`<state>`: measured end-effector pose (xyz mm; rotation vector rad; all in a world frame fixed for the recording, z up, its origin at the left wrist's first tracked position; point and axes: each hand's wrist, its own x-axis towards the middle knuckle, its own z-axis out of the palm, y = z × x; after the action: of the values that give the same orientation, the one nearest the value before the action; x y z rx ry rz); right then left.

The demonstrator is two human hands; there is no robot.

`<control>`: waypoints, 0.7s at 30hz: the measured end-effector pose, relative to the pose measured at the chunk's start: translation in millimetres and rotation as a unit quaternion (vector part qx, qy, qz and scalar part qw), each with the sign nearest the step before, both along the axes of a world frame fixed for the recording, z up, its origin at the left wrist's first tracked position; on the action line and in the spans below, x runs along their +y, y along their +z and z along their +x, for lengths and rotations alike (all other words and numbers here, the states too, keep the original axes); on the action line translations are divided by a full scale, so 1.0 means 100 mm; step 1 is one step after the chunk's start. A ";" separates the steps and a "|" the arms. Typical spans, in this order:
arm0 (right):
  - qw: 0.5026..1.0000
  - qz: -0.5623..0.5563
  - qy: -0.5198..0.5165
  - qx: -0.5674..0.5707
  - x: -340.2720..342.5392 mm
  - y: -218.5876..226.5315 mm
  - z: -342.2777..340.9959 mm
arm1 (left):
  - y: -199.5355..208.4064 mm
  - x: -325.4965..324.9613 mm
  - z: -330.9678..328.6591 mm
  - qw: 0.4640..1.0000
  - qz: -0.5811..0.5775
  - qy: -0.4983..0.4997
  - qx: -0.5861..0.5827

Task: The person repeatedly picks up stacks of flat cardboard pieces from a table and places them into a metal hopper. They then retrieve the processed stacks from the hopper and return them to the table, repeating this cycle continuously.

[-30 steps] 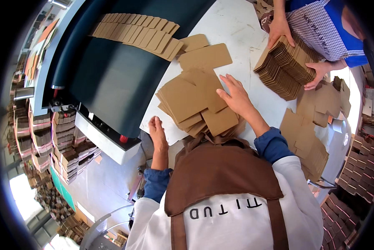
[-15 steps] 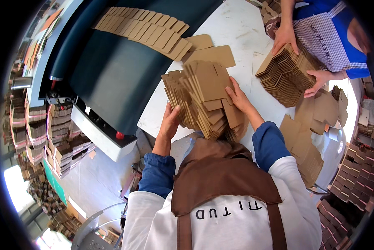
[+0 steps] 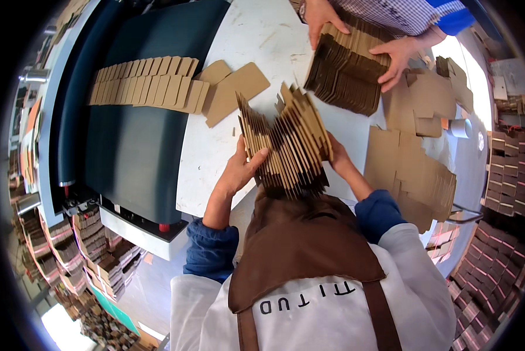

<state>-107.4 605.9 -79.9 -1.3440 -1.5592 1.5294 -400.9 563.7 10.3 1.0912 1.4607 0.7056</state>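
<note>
A thick bundle of folded brown cardboard blanks [image 3: 286,146] stands edge-up in front of my chest, its pieces fanned and uneven along the top. My left hand [image 3: 238,169] grips the bundle's left side, thumb lying over the near edges. On the opposite side my right hand [image 3: 339,157] presses against it, with most of its fingers hidden behind the cardboard. The lower end of the bundle meets my brown apron [image 3: 309,245]. Just beyond, two loose flat cardboard blanks [image 3: 239,88] lie on the white table [image 3: 207,169].
A dark green conveyor belt [image 3: 136,155] on the left carries a row of overlapping cardboard blanks [image 3: 139,85]. At the far right, a co-worker's hands hold a neat cardboard stack [image 3: 344,79]. Flat cardboard sheets [image 3: 411,169] lie to my right, near a white roll [image 3: 460,128].
The bundle has turned in my hands: its broad face showed before, and now its edges face up. My view has shifted, so the belt and the co-worker's stack appear farther left.
</note>
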 end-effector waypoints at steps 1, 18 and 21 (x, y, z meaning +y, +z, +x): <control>1.000 -0.026 -0.001 0.015 0.07 0.29 0.10 | 0.04 0.03 0.02 1.000 -0.007 -0.005 -0.015; 0.992 -0.054 0.037 0.112 0.25 0.83 -0.43 | 0.21 0.14 0.03 0.981 -0.056 -0.028 -0.184; 0.986 -0.054 0.004 0.156 0.12 0.73 -0.35 | 0.05 0.23 0.05 0.971 -0.056 -0.061 -0.225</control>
<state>-142.7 618.1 -7.0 -1.0908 -1.3037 1.7554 -395.9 587.0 15.6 0.8561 1.0235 0.7197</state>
